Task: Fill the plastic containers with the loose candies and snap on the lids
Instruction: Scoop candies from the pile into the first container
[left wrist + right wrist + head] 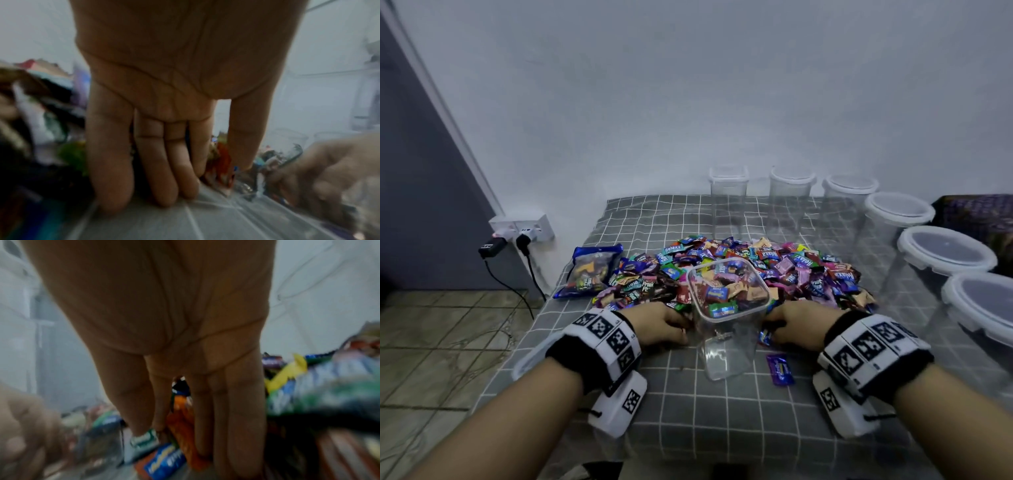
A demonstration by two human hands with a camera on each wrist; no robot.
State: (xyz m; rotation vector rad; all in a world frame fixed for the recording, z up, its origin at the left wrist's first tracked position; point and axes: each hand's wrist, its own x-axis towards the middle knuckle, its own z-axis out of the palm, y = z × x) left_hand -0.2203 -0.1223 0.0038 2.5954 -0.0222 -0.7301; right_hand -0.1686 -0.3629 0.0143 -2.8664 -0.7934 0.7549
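The clear, square plastic container [726,318] is standing upright and lidless on the grey white-checked cloth of the desk [688,411], at the near edge of a wide heap of loose, brightly wrapped candies [722,270], and it is showing candies in its upper part while its lower walls are looking clear. The left hand [659,323] is lying palm-down just left of the container, its grip relaxed with straight fingers [162,178] resting their tips on the cloth at the foot of the heap. The right hand [799,322] is lying just right of the container, its fingers [242,426] stretched straight and close together down among the wrappers; whether they are pinching any candy I cannot tell, as the wrist view is blurring. One purple wrapped candy [780,369] is lying alone on the cloth near the right wrist. A blue candy bag [589,270] is lying at the left of the heap. Lidded clear plastic containers [900,219] are standing in a curved row behind and to the right of the heap.
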